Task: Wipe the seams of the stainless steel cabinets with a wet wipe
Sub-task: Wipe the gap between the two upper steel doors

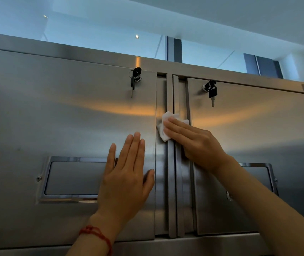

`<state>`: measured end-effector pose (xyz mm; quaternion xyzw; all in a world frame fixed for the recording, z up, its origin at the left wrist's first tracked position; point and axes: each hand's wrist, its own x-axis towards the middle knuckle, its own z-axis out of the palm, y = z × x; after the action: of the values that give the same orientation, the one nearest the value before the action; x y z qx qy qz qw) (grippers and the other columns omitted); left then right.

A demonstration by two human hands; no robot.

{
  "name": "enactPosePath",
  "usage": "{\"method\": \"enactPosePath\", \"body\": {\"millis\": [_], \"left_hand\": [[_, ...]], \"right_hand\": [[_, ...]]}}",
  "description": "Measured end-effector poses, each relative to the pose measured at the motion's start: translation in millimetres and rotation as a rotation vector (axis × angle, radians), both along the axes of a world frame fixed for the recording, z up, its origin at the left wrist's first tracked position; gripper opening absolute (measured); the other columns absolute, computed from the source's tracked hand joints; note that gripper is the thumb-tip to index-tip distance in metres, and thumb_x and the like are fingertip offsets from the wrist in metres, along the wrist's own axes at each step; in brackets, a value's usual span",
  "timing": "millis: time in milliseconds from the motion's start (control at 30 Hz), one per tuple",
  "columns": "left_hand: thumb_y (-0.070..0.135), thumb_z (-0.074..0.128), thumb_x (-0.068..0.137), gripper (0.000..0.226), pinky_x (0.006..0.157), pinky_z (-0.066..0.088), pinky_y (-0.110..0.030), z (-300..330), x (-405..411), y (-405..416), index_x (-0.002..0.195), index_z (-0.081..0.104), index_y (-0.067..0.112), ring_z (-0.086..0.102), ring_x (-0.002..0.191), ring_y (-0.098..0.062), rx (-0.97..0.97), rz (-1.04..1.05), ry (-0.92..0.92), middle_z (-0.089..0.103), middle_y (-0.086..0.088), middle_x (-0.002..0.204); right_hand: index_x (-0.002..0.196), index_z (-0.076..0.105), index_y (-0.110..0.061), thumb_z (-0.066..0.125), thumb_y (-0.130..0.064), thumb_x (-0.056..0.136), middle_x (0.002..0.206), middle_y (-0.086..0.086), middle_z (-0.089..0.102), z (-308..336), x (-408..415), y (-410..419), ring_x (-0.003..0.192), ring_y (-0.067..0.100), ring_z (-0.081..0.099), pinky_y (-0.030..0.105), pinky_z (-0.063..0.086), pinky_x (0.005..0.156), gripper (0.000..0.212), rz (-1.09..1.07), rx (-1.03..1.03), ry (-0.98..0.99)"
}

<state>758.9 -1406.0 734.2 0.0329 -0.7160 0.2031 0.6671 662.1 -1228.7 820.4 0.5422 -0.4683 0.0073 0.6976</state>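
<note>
Head view is looking up at two stainless steel cabinet doors, and the right hand (193, 141) is pressing a crumpled wet wipe (166, 126) flat against the vertical seam (173, 100) where the left door (55, 117) and the right door (258, 126) are meeting. Its fingers (175, 126) are lying together and extended, pinning the wipe to the metal rather than pinching it. The left hand (127, 174) is resting open on the left door, fingers slightly apart, palm on the steel just beside the seam and partly covering a recessed handle (70, 178).

The wipe is sitting about halfway up the seam, with the stretch above it toward the top rail and the stretch below it toward the bottom edge both looking in need of a pass. To do this well, fingertip pressure should probably be pushing the cloth into the narrow grooves on each side of the centre strips, travelling in one long vertical stroke. The bracing hand is likely keeping the door from rattling. Keys (135, 76) and (211, 89) are hanging from locks near the top, well apart from the wipe.
</note>
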Motion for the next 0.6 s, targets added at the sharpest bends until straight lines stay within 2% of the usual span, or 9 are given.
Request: {"method": "enactPosePath", "body": {"millis": [200, 300, 400, 600], "left_hand": [[0.042, 0.032, 0.092, 0.064, 0.11, 0.021, -0.05, -0.9, 0.1, -1.1, 0.139, 0.037, 0.0, 0.027, 0.138, -0.029, 0.006, 0.006, -0.005, 0.03, -0.016, 0.148], [0.042, 0.032, 0.091, 0.064, 0.11, 0.021, -0.051, -0.6, -0.5, -0.8, 0.139, 0.037, 0.001, 0.027, 0.138, -0.029, 0.005, 0.005, -0.003, 0.031, -0.016, 0.148], [0.042, 0.032, 0.092, 0.063, 0.11, 0.021, -0.051, -0.4, -1.3, -0.5, 0.14, 0.036, 0.001, 0.027, 0.138, -0.029, 0.004, -0.001, 0.003, 0.031, -0.016, 0.148], [0.042, 0.031, 0.091, 0.064, 0.109, 0.026, -0.054, -0.4, -0.9, -0.5, 0.14, 0.036, 0.001, 0.027, 0.138, -0.029, 0.008, 0.006, 0.004, 0.031, -0.017, 0.148]], "right_hand": [[0.116, 0.062, 0.003, 0.061, -0.008, 0.084, 0.124, 0.021, 0.058, 1.2, -3.9, 9.2, 0.116, 0.033, 0.056, 0.045, 0.055, 0.086, 0.034, -0.054, 0.074, 0.095], [0.116, 0.062, 0.003, 0.063, -0.007, 0.083, 0.123, 0.022, 0.059, 5.1, -4.0, 10.1, 0.116, 0.033, 0.056, 0.045, 0.055, 0.084, 0.034, -0.066, 0.079, 0.126], [0.114, 0.063, 0.005, 0.071, 0.0, 0.077, 0.121, 0.023, 0.06, 8.4, -1.0, 4.8, 0.113, 0.035, 0.058, 0.047, 0.057, 0.079, 0.038, -0.047, -0.007, 0.112], [0.109, 0.065, 0.008, 0.078, 0.005, 0.071, 0.115, 0.028, 0.061, 0.9, 7.1, -19.9, 0.108, 0.039, 0.06, 0.05, 0.049, 0.09, 0.041, -0.077, -0.21, 0.065]]}}
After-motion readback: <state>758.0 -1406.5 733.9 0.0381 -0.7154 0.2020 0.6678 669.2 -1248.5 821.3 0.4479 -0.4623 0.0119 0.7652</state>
